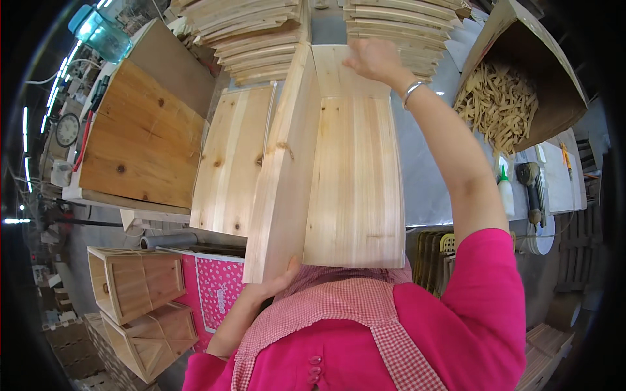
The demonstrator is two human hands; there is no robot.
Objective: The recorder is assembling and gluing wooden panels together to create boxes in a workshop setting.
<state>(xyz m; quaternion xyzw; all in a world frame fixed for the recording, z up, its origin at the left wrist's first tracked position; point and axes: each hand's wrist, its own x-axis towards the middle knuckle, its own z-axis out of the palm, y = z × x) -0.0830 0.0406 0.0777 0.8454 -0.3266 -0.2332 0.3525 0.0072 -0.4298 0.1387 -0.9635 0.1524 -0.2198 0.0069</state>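
Observation:
A pale wooden box piece lies before me on the table. It shows a flat panel (355, 189), a long side board (280, 189) standing on edge along the panel's left, and a short end board (326, 68) at the far end. My right hand (375, 60) is closed at the end board's top right corner, a silver bangle on its wrist. Low at the side board's near end, my left hand (285, 277) grips it, with part of the fingers hidden by the board. Left of the side board lies another pale panel (231, 163).
Stacks of thin boards (254, 42) stand at the far side. At right, an open cardboard box (561, 98) holds tan curled strips (499, 104), near a green-tipped bottle (506, 192) and a dark tool (531, 189). Wooden boxes (140, 280) are piled lower left; a blue jar (101, 36) sits upper left.

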